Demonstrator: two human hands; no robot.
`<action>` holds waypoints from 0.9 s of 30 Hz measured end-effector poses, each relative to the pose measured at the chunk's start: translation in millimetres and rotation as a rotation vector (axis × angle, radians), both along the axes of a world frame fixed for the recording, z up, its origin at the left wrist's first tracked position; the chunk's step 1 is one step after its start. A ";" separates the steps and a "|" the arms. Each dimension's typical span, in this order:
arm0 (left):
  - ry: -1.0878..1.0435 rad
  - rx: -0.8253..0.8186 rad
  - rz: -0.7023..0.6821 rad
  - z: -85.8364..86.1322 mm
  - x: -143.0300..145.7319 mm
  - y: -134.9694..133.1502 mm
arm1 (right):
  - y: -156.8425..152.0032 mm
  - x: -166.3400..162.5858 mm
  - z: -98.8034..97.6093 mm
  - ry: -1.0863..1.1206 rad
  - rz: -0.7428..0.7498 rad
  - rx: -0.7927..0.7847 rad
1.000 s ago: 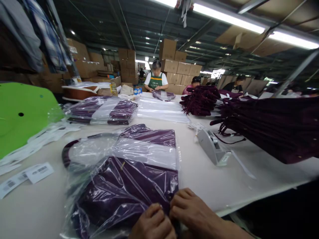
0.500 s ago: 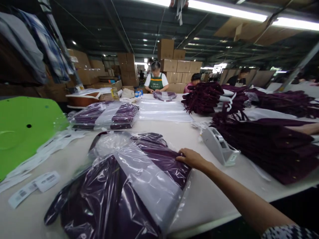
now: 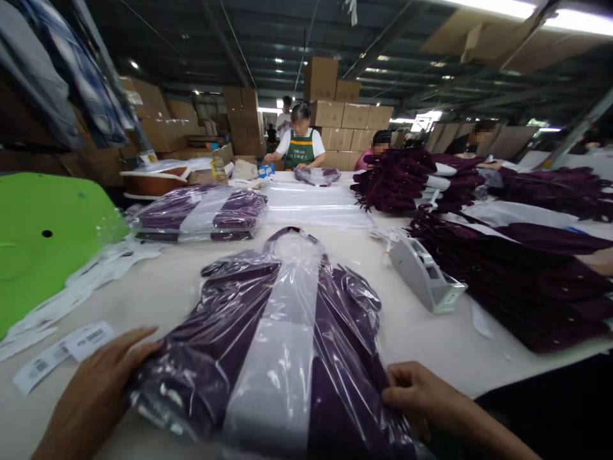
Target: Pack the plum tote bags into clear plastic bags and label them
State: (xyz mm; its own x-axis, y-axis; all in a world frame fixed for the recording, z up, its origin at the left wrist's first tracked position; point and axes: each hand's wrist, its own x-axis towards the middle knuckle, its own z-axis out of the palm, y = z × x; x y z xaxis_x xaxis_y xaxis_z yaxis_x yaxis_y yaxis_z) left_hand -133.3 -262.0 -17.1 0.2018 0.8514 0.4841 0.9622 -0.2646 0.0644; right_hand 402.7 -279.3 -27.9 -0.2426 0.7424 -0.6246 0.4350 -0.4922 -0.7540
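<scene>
L hand [image 3: 96,390] lies flat, fingers spread, on the left edge of the bagged purple garment [image 3: 287,345] at the near table edge; R hand [image 3: 416,396] pinches its right edge. It looks packed already. Farther right, unbagged purple pile [image 3: 517,281] waits; tape holder [image 3: 426,275] sits btw.

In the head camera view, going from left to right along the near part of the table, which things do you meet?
Green board → barcode labels → left hand → bagged purple garment → right hand → grey tape dispenser → stack of purple garments.
</scene>
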 end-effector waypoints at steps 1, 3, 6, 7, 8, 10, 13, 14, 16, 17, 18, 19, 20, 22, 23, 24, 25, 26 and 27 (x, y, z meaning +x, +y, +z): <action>0.026 -0.004 -0.008 2.3 -0.1 25.2 | 1.1 -9.7 -0.9 0.047 -0.032 -0.013; 0.087 -0.044 0.015 11.1 7.5 74.4 | 4.7 -31.4 -1.3 0.142 -0.112 -0.013; 0.170 -0.087 -0.035 29.1 28.5 124.9 | 13.1 -64.2 0.5 0.256 -0.209 0.012; 0.187 -0.090 -0.038 34.8 35.4 133.0 | 16.7 -74.2 1.0 0.287 -0.230 0.023; 0.193 -0.078 -0.027 39.7 42.1 136.8 | 20.5 -83.6 1.2 0.317 -0.250 0.032; 0.156 -0.031 0.005 45.9 56.2 132.8 | 28.1 -99.9 0.6 0.374 -0.296 0.041; -0.035 -0.015 -0.087 41.5 85.1 101.1 | 35.9 -115.2 -0.6 0.478 -0.319 0.046; -0.118 -0.034 -0.158 36.1 97.1 84.9 | 36.6 -116.7 -0.2 0.505 -0.290 0.045; -0.260 -0.075 -0.278 20.8 122.9 47.5 | 34.4 -112.9 3.0 0.480 -0.171 0.066; -0.320 -0.086 -0.294 12.1 135.6 28.0 | 31.8 -108.1 6.1 0.407 -0.098 0.125; -0.381 -0.084 -0.274 3.7 147.5 9.2 | 28.6 -102.2 10.0 0.298 -0.032 0.239; -0.442 -0.084 -0.230 -4.1 158.1 -8.0 | 25.4 -96.0 14.6 0.173 0.023 0.410; -0.500 -0.089 -0.176 -10.7 167.1 -23.2 | 22.5 -90.4 19.3 0.047 0.073 0.626; -0.597 -0.139 -0.065 -19.9 180.4 -46.2 | 19.2 -84.8 27.0 -0.144 0.194 1.073; -0.631 -0.184 -0.023 -22.4 184.8 -53.8 | 19.3 -85.6 29.1 -0.198 0.275 1.249; -0.653 -0.236 0.008 -23.8 188.2 -59.1 | 20.7 -88.7 29.6 -0.231 0.364 1.380; -0.667 -0.287 0.030 -24.4 190.7 -62.4 | 23.3 -93.8 28.8 -0.249 0.453 1.470; -0.675 -0.330 0.044 -24.5 192.8 -64.1 | 27.0 -100.1 27.0 -0.256 0.528 1.525; -0.683 -0.368 0.049 -24.3 194.4 -64.7 | 31.4 -106.6 24.7 -0.252 0.585 1.559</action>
State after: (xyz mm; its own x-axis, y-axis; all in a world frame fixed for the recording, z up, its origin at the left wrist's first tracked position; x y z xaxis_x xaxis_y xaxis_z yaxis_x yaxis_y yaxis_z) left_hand 61.1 -326.7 -41.4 -0.0814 0.9816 0.1725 0.6874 -0.0700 0.7229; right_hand 296.2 -247.9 -3.2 -0.7052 0.4989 0.5038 0.4536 0.8636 -0.2203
